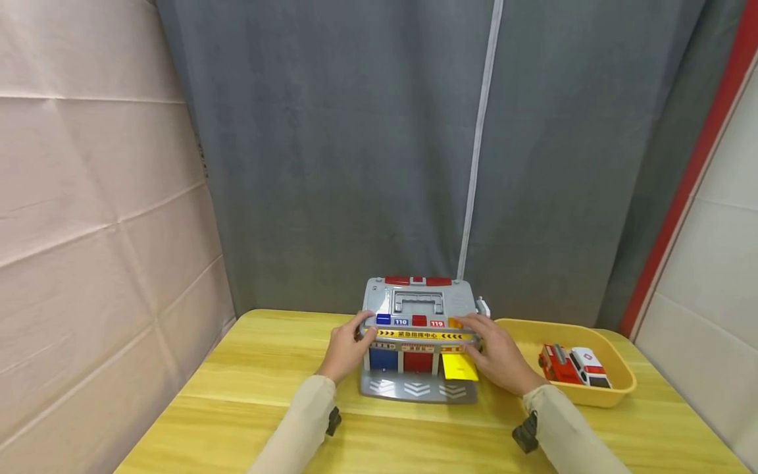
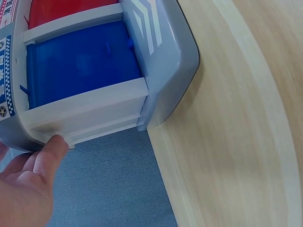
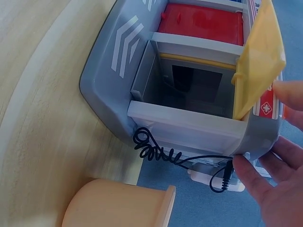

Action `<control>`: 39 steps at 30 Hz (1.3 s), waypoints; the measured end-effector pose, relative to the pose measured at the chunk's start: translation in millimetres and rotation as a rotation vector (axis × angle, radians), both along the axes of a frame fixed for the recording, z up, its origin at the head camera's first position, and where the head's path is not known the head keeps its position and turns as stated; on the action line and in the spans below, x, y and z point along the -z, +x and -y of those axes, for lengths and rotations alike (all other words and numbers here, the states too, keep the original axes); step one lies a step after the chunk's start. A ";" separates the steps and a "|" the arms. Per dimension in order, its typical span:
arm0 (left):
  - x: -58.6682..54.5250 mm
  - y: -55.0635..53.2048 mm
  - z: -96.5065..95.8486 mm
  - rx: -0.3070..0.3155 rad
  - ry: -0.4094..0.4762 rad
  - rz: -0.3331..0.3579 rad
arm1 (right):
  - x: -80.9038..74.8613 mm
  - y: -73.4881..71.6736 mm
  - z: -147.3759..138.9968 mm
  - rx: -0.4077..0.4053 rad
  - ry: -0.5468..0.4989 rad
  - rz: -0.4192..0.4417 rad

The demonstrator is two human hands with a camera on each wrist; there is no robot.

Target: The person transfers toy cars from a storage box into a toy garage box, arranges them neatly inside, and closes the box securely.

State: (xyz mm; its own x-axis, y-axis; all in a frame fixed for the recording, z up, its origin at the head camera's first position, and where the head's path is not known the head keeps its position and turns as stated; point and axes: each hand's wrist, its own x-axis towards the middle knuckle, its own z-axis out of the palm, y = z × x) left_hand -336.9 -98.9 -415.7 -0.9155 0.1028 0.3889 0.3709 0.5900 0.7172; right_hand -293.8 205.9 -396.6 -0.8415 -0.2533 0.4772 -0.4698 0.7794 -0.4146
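A grey toy rescue station (image 1: 417, 388) stands upright on the table, with blue and red garage doors down. Its yellow door (image 1: 460, 367) is swung out, and the right wrist view shows a hollow bay (image 3: 196, 90) behind it. My left hand (image 1: 346, 347) grips the roof's left edge, thumb on the side wall below the roof. My right hand (image 1: 500, 349) holds the roof's right edge, its index finger at the orange button (image 1: 454, 322) and thumb under the corner. A blue button (image 1: 383, 319) and red button (image 1: 419, 320) sit along the roof front.
Right of the station, a yellow bin (image 1: 616, 395) holds a red toy truck (image 1: 559, 364) and a white toy ambulance (image 1: 589, 362). A coiled black cord (image 3: 154, 150) hangs at the station's right side with a white handset (image 3: 213, 180). Behind the wooden table (image 1: 266, 368) hangs a grey curtain (image 1: 355, 164).
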 end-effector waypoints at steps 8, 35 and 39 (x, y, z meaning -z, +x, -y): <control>1.4 -1.5 0.3 0.002 -0.004 -0.015 | -5.3 -0.2 -1.9 -0.008 0.007 0.046; 2.9 0.3 -2.1 0.002 0.001 -0.015 | -21.8 2.4 -22.8 -0.042 0.103 0.031; 2.3 -0.4 -2.2 -0.005 -0.004 -0.030 | -22.2 2.8 -30.9 -0.031 0.094 0.026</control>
State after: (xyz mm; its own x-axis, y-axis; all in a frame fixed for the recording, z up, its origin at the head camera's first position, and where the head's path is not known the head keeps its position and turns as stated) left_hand -337.2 -96.7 -418.0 -0.9042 0.0994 0.4154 0.3887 0.5949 0.7036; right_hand -291.0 236.8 -374.3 -0.8441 -0.3226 0.4284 -0.4847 0.8007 -0.3522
